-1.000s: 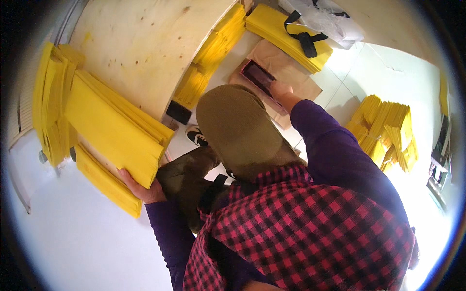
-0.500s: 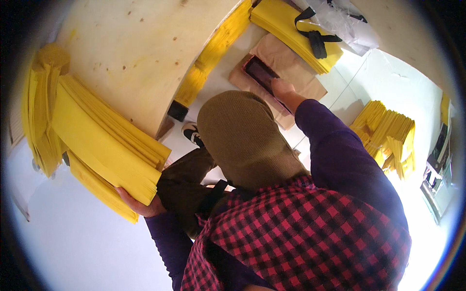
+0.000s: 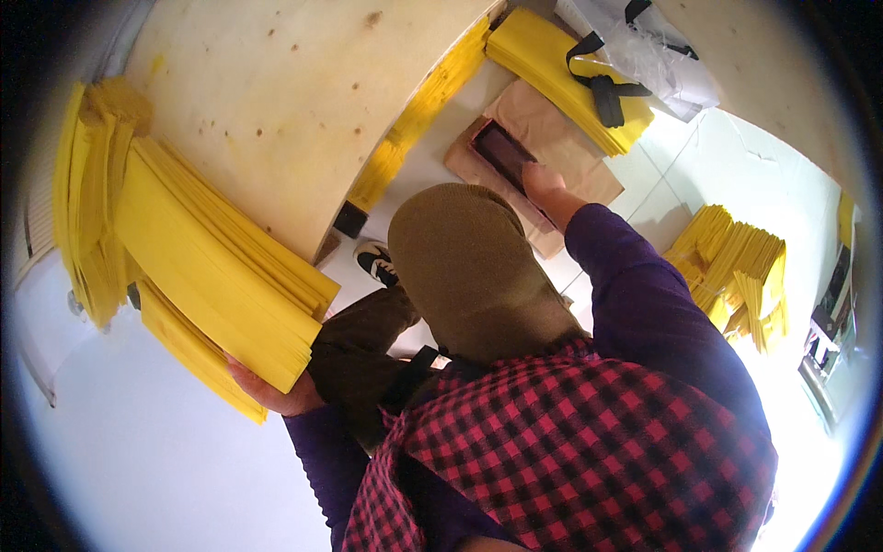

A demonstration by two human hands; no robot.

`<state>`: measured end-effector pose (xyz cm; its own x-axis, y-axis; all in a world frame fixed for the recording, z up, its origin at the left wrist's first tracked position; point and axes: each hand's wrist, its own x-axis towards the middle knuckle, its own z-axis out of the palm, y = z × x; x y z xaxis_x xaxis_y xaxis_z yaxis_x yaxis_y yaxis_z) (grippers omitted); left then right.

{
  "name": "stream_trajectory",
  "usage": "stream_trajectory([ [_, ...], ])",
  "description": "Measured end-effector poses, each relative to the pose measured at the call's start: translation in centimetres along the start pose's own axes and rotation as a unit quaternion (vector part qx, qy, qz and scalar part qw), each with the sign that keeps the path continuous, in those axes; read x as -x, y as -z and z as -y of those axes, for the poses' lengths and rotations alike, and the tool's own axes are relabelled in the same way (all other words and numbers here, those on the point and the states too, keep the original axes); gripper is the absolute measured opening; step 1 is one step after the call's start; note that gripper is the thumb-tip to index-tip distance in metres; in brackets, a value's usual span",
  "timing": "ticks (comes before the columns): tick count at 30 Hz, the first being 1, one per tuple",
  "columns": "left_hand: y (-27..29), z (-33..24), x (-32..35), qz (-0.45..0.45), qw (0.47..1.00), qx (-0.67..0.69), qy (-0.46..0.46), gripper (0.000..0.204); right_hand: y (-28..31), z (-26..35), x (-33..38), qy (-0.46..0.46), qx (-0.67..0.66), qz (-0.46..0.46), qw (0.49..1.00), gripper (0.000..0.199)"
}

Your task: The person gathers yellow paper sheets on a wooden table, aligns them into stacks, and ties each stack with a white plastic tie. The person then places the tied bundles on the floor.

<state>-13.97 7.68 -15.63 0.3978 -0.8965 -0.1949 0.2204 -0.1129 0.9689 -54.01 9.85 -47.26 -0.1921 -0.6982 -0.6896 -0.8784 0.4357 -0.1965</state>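
A thick stack of folded yellow sheets (image 3: 221, 258) sticks out over the left table edge. My left hand (image 3: 280, 394) is closed around the lower end of it, its thumb side along the edge and the other fingers mostly hidden. A second, narrower yellow bundle (image 3: 189, 352) lies just below that stack. At the upper centre my right hand (image 3: 546, 187) reaches over a dark maroon rectangular tray or pad (image 3: 502, 153) on brown paper. Its fingers are drawn together at the tray's inside; anything between them is hidden. The sleeves are dark purple.
My brown-clad knee (image 3: 460, 248) rises in the middle, above a red-and-black checked cloth (image 3: 589, 432). Beyond lie a yellow stack (image 3: 556, 69), a black strap (image 3: 607, 89) and clear plastic (image 3: 648, 55). More yellow bundles (image 3: 731, 262) stand right. A pale board (image 3: 303, 101) spans upper left.
The whole view has shifted slightly, so things sit a little lower and farther right. Both hands keep their places against the yellow stack and the tray.
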Motion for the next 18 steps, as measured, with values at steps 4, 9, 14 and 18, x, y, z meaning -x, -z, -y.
stream_trajectory([
  [4,-0.2,-0.6,0.6,-0.038,0.999,0.006,-0.018,0.057,-0.6,0.2,-0.6,-0.008,0.015,0.015,1.0,0.024],
  [9,-0.6,-0.9,1.1,0.009,0.911,-0.38,-0.16,0.058,-2.2,-0.1,-1.8,-0.027,0.006,0.02,0.999,0.025],
  [14,-0.1,-0.8,1.3,0.02,0.946,-0.265,-0.186,0.064,-2.8,-0.8,-3.0,-0.008,0.02,-0.014,1.0,0.025],
  [18,0.5,-1.5,1.6,0.064,0.922,-0.29,-0.249,0.071,-0.6,-1.0,-0.9,-0.018,0.024,-0.011,0.999,0.026],
])
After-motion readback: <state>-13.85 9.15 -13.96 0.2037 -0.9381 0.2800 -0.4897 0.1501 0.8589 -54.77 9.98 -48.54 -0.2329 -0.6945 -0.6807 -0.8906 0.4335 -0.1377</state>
